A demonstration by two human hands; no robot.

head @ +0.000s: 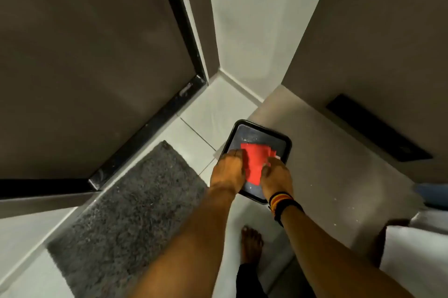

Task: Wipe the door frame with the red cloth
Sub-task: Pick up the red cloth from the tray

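Observation:
The red cloth [255, 162] lies folded flat in a black tray [282, 139] that sits on the corner of a beige counter. My left hand [229, 170] rests on the cloth's left edge, fingers curled onto it. My right hand [275, 175], with striped bands on the wrist, pinches the cloth's right edge. The door frame [180, 31] is a black strip running down and along the floor at the left, bordering a dark brown door [84, 55].
A grey shaggy mat [126, 203] lies on the white tiled floor below the door. My bare foot [251, 244] stands near the counter. A black slot [378, 128] is set in the counter's right side. White fabric [417, 254] sits at the lower right.

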